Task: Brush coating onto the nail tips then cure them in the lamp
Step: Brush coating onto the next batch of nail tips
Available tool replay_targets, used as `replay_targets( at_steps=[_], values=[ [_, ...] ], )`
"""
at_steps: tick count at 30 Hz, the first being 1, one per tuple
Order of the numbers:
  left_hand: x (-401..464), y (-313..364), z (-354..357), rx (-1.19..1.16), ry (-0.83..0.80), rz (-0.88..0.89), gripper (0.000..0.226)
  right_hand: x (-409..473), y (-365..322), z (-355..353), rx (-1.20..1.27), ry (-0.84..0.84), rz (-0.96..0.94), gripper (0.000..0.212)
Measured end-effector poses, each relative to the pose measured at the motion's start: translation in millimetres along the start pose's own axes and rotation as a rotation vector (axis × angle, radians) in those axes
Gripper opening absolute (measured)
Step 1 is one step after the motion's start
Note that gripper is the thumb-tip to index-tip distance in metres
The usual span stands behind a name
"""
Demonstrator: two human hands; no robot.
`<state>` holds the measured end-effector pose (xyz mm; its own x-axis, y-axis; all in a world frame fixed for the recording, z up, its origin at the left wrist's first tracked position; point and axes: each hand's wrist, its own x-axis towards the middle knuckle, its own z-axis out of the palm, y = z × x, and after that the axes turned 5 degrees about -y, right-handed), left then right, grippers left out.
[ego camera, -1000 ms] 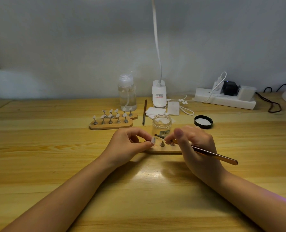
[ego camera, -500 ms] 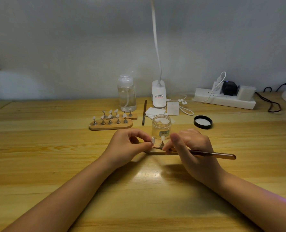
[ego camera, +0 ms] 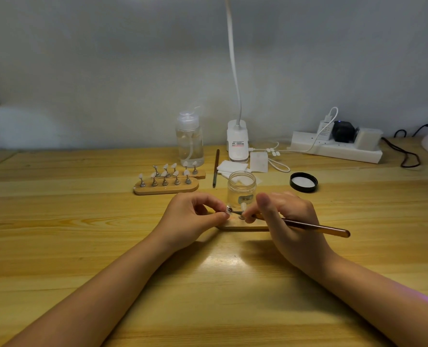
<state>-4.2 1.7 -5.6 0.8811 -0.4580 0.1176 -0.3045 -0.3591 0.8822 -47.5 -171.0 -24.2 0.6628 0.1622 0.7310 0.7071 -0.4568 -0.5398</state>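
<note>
My left hand (ego camera: 191, 217) pinches a small nail-tip stand (ego camera: 229, 210) between thumb and forefinger, just above a wooden holder base (ego camera: 243, 224). My right hand (ego camera: 286, 219) grips a brown brush (ego camera: 315, 227); its bristle end touches the pinched nail tip and its handle points right. Another nail tip (ego camera: 243, 207) stands on the base between my hands. Behind them is an open clear jar (ego camera: 241, 187). Two more wooden holders (ego camera: 166, 187) with several nail tips sit further back on the left.
A black jar lid (ego camera: 303, 182) lies to the right of the jar. A pump bottle (ego camera: 190, 139), a white desk lamp base (ego camera: 237, 141), white wipes (ego camera: 233, 167), a second brush (ego camera: 216, 167) and a power strip (ego camera: 335, 146) line the back of the wooden table (ego camera: 58, 234).
My right hand lowered the brush from a slant to nearly level and brought its tip against the nail tip in my left hand. The left hand barely moved.
</note>
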Motion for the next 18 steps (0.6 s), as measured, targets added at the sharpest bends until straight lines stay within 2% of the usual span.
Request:
replay_targets(
  at_steps=[6, 9, 13, 18],
  values=[
    [-5.1, -1.8, -1.2, -0.008, 0.001, -0.002, 0.014, -2.9, -2.4, -1.6, 0.039, -0.009, 0.034, 0.062],
    [-4.8, -1.4, -1.4, -0.001, -0.008, -0.005, 0.013, 0.5, -2.1, -1.8, 0.069, 0.036, 0.034, 0.056],
    [-3.6, -1.5, -0.6, 0.009, -0.019, 0.004, 0.011, 1.9, -2.2, -3.1, -0.056, 0.043, 0.033, 0.044],
    [-4.4, -3.4, -1.0, 0.001, -0.019, -0.001, 0.009, 1.6, -2.7, -2.4, -0.102, -0.018, 0.015, 0.049]
  ],
)
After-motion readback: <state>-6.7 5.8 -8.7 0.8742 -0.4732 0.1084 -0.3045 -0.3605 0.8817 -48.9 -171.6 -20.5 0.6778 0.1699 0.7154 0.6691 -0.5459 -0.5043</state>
